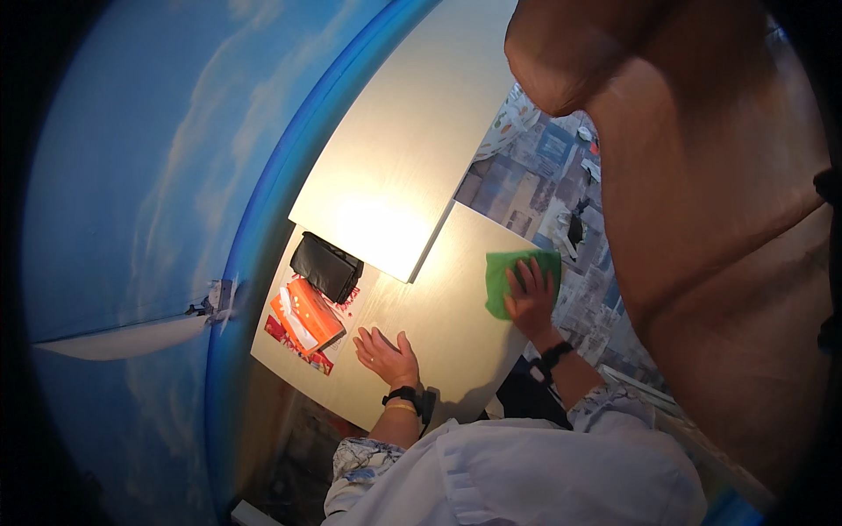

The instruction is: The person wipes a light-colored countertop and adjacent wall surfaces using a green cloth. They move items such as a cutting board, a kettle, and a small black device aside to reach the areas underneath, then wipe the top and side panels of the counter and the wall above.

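Observation:
My right hand lies on a green cloth at the right edge of a pale wooden desk, its fingers spread over the cloth. My left hand is open on the bare desktop, left of the cloth, with fingers apart. Beside it, on the desk's left side, are a black folded bag or case and an orange-and-white packet, over red-and-white printed sheets.
A higher pale board adjoins the desk at the back. A blue cloud-painted wall curves along the left. A large brown, smooth surface fills the right. Patchwork-patterned flooring with small scattered items shows beyond the desk.

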`<state>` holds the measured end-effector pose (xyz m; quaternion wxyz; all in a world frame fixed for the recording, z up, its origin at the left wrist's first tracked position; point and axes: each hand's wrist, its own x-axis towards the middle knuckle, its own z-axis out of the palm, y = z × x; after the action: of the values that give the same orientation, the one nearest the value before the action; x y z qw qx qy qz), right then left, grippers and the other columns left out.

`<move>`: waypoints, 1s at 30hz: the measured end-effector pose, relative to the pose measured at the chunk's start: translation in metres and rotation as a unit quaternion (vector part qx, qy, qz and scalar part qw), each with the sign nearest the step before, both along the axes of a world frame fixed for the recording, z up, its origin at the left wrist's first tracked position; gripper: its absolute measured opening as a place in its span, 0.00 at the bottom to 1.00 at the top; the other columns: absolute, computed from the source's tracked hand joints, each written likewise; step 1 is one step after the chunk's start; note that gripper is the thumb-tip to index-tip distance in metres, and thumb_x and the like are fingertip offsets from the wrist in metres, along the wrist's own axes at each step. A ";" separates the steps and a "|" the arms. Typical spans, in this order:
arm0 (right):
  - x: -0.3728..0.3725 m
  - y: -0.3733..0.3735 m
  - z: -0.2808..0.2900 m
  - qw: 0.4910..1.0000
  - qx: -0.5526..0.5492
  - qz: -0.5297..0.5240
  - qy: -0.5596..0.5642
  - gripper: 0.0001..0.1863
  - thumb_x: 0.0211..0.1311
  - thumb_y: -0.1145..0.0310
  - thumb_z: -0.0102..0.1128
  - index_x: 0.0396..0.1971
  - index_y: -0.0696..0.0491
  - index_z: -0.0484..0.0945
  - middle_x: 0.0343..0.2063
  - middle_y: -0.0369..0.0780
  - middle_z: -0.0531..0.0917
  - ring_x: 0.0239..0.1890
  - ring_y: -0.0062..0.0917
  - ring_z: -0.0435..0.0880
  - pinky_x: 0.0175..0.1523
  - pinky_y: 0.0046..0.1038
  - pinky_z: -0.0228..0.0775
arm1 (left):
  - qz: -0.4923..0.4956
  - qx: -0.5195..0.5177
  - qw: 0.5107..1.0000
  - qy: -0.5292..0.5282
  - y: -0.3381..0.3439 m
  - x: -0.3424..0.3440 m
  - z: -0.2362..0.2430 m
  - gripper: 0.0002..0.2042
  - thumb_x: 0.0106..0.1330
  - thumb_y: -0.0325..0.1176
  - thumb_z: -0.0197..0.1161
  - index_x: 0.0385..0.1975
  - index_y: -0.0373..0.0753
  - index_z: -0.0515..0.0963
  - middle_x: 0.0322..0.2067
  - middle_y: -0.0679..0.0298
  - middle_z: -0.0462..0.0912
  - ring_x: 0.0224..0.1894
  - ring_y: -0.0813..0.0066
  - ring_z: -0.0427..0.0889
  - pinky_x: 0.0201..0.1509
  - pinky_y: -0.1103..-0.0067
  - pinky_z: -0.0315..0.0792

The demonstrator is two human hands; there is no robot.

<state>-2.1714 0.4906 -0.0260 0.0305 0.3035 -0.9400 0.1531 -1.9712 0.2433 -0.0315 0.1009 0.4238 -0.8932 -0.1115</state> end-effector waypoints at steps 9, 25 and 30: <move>-0.129 -0.131 -0.005 0.989 -0.086 -0.037 -0.114 0.26 0.61 0.50 0.64 0.57 0.46 0.77 0.51 0.43 0.80 0.52 0.42 0.80 0.53 0.45 0.72 | -0.001 -0.008 1.000 -0.008 0.001 0.001 -0.003 0.32 0.66 0.46 0.65 0.65 0.32 0.65 0.72 0.45 0.59 0.76 0.42 0.50 0.76 0.50 0.45; 0.003 -0.037 -0.010 0.997 0.015 -0.017 0.068 0.30 0.62 0.56 0.65 0.65 0.44 0.74 0.68 0.49 0.67 0.71 0.48 0.64 0.71 0.54 0.55 | -0.003 0.001 1.000 0.011 -0.002 0.003 -0.004 0.32 0.65 0.46 0.66 0.63 0.31 0.68 0.71 0.44 0.60 0.75 0.40 0.50 0.76 0.48 0.43; -0.003 -0.113 -0.006 0.987 -0.077 0.141 0.010 0.25 0.59 0.58 0.69 0.57 0.44 0.78 0.63 0.42 0.73 0.67 0.41 0.70 0.68 0.49 0.61 | 0.002 0.017 1.000 0.007 -0.002 0.002 -0.002 0.32 0.64 0.47 0.66 0.63 0.32 0.68 0.72 0.45 0.60 0.75 0.41 0.51 0.76 0.47 0.44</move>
<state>-2.1740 0.3772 -0.0322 0.0414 0.4312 -0.8728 0.2248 -1.9687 0.2414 -0.0337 0.1006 0.4260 -0.8897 -0.1295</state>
